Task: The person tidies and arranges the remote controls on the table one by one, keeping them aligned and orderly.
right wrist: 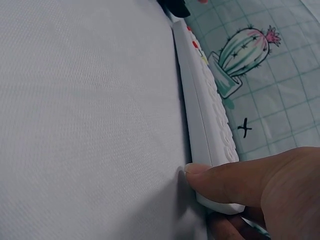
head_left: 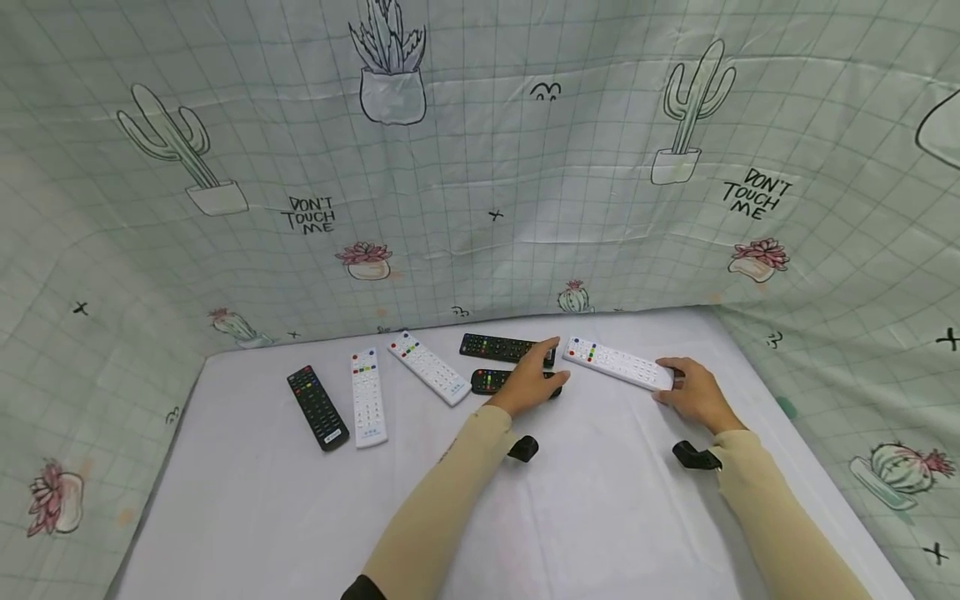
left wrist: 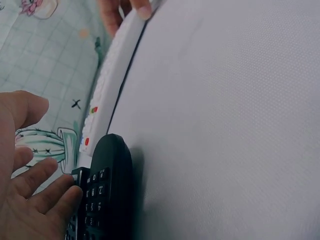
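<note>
Trouble could come from your right hand (head_left: 697,396): its thumb and fingers pinch only the near end of the long white plastic remote (head_left: 618,363), which may swing into the black remotes (head_left: 504,347) just beside its far end. Your left hand (head_left: 534,379) lies spread, gripping nothing, on one short black remote (head_left: 489,380). Three more remotes (head_left: 367,393) lie well apart on the white surface (head_left: 600,500).

White remote (right wrist: 207,130) – smooth matt plastic; table cover (right wrist: 90,125) – finely woven cloth, backdrop (head_left: 480,167) probably printed fabric.
</note>
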A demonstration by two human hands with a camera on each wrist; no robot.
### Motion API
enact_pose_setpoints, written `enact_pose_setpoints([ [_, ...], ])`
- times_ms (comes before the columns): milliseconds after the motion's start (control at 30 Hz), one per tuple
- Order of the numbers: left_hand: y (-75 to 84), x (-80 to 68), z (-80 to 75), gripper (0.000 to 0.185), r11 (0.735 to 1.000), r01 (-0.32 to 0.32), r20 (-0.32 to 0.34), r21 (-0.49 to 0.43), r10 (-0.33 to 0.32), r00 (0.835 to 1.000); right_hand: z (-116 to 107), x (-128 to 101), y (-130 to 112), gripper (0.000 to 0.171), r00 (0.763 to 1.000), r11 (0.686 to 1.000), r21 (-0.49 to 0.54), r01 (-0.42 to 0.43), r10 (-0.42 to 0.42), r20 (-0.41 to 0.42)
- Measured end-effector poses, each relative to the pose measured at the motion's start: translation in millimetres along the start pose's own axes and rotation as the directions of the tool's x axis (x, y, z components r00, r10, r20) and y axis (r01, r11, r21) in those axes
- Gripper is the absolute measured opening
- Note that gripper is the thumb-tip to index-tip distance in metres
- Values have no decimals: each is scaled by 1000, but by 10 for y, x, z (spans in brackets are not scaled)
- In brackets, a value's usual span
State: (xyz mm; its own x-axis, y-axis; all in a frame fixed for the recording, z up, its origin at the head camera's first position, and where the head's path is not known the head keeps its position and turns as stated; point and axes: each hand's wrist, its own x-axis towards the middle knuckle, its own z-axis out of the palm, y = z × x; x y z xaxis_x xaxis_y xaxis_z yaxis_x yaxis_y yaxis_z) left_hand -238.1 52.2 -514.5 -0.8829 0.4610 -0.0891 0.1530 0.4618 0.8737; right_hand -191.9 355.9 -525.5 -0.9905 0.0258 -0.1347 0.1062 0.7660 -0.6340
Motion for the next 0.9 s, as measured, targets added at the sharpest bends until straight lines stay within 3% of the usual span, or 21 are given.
enact_pose_setpoints([
  [267,29,66,138,64,999,-11,15,32,11,1000,-30,-45,69,61,1000,1000,-9,15,-15,-4],
  [900,79,197,255,64,994,-30,34,104,27,999,-65,-59,129,62,1000,1000,23,21,-21,17],
])
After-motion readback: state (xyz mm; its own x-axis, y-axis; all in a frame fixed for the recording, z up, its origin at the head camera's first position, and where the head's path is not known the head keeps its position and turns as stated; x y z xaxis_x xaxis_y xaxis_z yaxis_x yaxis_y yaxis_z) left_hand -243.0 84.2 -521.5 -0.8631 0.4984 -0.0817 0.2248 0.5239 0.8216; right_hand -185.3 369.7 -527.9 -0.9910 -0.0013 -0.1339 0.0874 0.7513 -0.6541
